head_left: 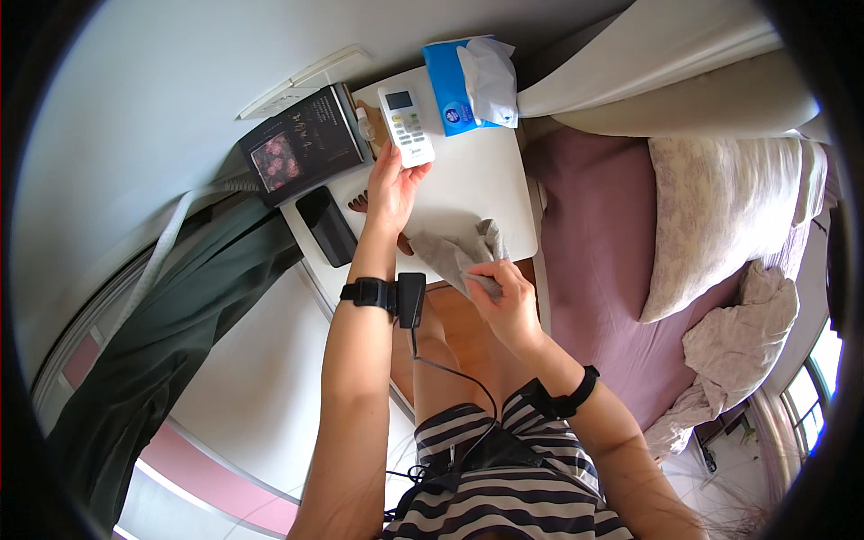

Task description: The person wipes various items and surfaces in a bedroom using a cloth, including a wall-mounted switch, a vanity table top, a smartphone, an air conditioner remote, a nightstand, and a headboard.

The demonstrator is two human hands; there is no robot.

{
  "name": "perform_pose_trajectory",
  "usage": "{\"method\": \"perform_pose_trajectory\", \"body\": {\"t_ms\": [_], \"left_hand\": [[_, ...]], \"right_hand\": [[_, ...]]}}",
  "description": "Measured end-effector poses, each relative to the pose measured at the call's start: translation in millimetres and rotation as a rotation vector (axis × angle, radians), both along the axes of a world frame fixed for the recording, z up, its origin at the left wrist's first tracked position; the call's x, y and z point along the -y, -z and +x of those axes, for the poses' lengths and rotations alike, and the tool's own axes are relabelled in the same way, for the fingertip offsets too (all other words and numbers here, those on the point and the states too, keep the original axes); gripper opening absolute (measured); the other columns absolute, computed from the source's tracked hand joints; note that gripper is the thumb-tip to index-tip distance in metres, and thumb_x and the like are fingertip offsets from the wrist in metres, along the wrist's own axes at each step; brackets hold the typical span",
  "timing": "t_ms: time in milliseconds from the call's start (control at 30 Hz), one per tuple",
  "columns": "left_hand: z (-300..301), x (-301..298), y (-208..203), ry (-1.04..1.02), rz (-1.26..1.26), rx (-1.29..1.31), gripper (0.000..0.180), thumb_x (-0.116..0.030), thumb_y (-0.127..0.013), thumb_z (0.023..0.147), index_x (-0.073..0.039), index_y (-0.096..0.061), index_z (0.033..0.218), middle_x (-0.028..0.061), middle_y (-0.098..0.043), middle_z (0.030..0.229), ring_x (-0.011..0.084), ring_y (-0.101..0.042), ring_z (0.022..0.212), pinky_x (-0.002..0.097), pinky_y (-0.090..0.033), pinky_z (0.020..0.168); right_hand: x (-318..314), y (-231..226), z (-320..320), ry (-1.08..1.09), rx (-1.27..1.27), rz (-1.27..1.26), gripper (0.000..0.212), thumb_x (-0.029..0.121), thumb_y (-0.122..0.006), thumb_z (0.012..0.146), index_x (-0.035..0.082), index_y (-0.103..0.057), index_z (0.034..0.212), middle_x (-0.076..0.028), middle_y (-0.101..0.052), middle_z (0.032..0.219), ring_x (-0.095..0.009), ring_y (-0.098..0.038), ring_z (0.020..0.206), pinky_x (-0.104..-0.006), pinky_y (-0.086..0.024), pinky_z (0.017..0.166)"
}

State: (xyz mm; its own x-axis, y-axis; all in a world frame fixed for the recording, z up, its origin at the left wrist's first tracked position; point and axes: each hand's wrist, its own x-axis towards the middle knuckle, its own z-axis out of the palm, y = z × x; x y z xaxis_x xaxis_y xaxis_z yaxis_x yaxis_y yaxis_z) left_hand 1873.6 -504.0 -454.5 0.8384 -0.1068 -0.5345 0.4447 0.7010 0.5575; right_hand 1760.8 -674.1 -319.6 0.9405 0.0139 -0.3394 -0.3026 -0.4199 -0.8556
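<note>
My left hand (396, 189) grips the lower end of a white remote control (407, 126), which has a small dark screen and several buttons. It is held over the white bedside table (463, 189). My right hand (506, 297) pinches a grey cloth (450, 256) at the table's near edge, and part of the cloth lies on the tabletop. Just left of my left wrist, a dark claw-like hair clip (359, 202) is partly hidden. A black phone-like slab (326, 227) rests near the table's left edge.
A dark book with pink flowers (301, 144) and a small clear bottle (364, 124) are at the back left. Behind the table's right side stands a blue tissue pack (450, 85). The bed (594, 225) with a pillow (720, 207) is on the right, a dark green curtain (180, 315) on the left.
</note>
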Motion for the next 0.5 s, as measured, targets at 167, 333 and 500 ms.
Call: {"method": "perform_pose_trajectory", "body": {"t_ms": [167,333,500], "left_hand": [[5,1,7,-0.008,0.086,-0.035,0.046,-0.026,-0.049,0.093,-0.007,-0.036,0.132,0.0094,-0.053,0.118,0.0206,-0.055,0.103,0.0359,-0.047,0.090],[8,9,-5,-0.015,0.327,-0.111,0.042,-0.028,-0.042,0.096,-0.006,-0.038,0.131,0.0084,-0.055,0.113,0.0193,-0.059,0.095,0.0336,-0.052,0.085],[8,12,-10,-0.028,0.428,-0.159,0.037,-0.027,-0.038,0.097,-0.003,-0.041,0.125,0.0084,-0.054,0.110,0.0166,-0.059,0.090,0.0315,-0.055,0.079]], "right_hand": [[0,-7,6,0.028,-0.026,0.015,0.014,0.005,-0.067,0.074,0.003,-0.060,0.086,-0.010,-0.060,0.081,-0.028,-0.058,0.076,-0.0330,-0.048,0.066],[3,-6,11,0.059,-0.046,0.018,0.014,0.005,-0.067,0.074,0.003,-0.060,0.086,-0.010,-0.061,0.080,-0.027,-0.058,0.075,-0.0328,-0.047,0.067],[2,-3,11,0.097,-0.096,0.029,0.014,0.006,-0.067,0.075,0.002,-0.060,0.086,-0.011,-0.061,0.080,-0.028,-0.058,0.076,-0.0325,-0.047,0.069]]}}
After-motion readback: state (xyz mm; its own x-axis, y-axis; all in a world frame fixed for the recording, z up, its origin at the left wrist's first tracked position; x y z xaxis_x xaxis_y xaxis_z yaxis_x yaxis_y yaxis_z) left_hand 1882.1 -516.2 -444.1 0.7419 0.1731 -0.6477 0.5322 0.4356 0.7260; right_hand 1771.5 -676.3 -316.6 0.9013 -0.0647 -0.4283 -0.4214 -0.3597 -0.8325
